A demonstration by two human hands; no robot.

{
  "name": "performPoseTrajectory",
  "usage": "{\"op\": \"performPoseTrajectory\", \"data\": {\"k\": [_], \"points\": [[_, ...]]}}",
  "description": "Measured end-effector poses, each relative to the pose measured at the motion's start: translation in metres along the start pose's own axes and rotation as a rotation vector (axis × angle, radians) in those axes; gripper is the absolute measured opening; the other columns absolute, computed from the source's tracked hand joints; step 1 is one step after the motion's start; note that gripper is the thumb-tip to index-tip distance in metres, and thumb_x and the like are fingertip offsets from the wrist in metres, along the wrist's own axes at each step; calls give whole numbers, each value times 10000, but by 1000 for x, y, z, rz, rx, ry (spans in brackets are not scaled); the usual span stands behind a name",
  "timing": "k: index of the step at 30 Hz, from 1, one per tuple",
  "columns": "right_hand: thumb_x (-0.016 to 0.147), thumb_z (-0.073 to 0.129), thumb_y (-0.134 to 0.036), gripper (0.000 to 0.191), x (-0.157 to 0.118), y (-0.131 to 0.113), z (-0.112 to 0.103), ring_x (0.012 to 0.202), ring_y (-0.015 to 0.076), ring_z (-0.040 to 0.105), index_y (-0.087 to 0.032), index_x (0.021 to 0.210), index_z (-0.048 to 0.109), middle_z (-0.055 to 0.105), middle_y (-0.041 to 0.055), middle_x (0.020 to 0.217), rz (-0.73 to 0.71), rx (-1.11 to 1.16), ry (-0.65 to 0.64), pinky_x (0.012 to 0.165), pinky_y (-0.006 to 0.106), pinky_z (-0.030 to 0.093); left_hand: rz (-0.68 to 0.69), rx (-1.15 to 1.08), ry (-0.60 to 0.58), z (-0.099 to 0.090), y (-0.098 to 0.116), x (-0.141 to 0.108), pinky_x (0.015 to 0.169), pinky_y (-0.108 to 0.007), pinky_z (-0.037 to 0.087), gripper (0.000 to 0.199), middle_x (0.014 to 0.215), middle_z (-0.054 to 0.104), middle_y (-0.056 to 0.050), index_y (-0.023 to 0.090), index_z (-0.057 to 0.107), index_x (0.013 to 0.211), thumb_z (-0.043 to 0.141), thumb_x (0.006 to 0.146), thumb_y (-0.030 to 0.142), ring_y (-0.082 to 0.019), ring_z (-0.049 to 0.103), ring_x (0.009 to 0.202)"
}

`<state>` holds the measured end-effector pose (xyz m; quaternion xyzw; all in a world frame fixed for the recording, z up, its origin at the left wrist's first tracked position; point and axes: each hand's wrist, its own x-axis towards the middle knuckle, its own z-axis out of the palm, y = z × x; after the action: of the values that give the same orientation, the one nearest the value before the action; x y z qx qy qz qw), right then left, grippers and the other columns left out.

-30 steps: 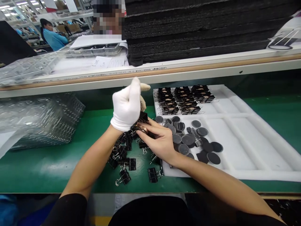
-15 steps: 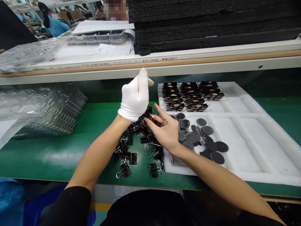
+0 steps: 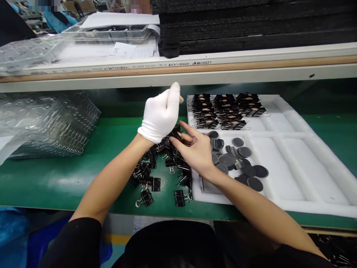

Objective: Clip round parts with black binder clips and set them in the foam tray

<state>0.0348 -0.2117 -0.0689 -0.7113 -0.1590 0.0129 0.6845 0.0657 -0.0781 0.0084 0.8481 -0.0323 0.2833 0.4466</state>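
My left hand, in a white glove, is raised over the bench with its fingers curled in; whatever they may hold is hidden. My bare right hand is just beside and below it, thumb and fingers closed round a black binder clip, partly hidden by both hands. Beneath my hands lies a loose pile of black binder clips with silver wire handles. To the right, dark round discs lie scattered in a white foam tray. Rows of binder clips clamped on discs fill the tray's back left part.
Clear plastic trays are stacked on the left of the green bench. A white shelf edge crosses behind my hands, bearing black foam sheets and papers. A person in blue is at the far left.
The view has tilted slightly down, so the bench scene sits a little differently. My hands keep nearly the same pose; the right fingers have shifted slightly on the clip.
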Motion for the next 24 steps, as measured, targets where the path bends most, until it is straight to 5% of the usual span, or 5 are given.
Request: {"op": "performPoseTrajectory", "data": {"k": [4, 8, 13, 18, 24], "points": [[720, 908, -394, 1001, 6, -14, -14, 1337, 306, 602, -200, 1579, 433, 578, 160, 1486, 76, 116, -340, 1137, 494, 515, -12, -209, 71, -21, 6, -14, 531, -329, 445, 730, 490, 571, 23, 208, 709, 865, 206, 1043, 706, -110, 578, 495], [744, 888, -429, 801, 10, -24, -25, 1157, 276, 709, -141, 1426, 582, 711, 166, 1275, 302, 297, -709, 1092, 486, 544, 144, -406, 102, -37, 0, -35, 545, -350, 496, 720, 583, 649, -9, 243, 732, 913, 180, 1053, 684, -140, 637, 547], [710, 908, -344, 528, 8, -27, -24, 995, 255, 733, -175, 1173, 720, 749, 89, 1124, 68, 85, -446, 940, 434, 608, 274, -357, 65, -46, -17, -45, 773, -374, 583, 563, 941, 759, -52, 255, 691, 1134, 293, 1055, 646, -193, 739, 885], [789, 838, -283, 496, 8, -24, -24, 1079, 263, 697, -202, 1261, 709, 727, 80, 1188, -288, -289, -119, 989, 454, 566, -46, 30, -242, -62, -23, -47, 660, -300, 527, 468, 849, 726, -27, 193, 681, 1125, 494, 1003, 605, -154, 668, 702], [776, 845, -369, 613, 15, -26, -31, 1035, 272, 733, -171, 1330, 675, 751, 107, 1171, -62, -241, -332, 951, 457, 607, -287, -66, -403, -67, -22, -55, 549, -262, 484, 415, 620, 618, 23, 187, 670, 893, 600, 937, 594, -136, 597, 545]]}}
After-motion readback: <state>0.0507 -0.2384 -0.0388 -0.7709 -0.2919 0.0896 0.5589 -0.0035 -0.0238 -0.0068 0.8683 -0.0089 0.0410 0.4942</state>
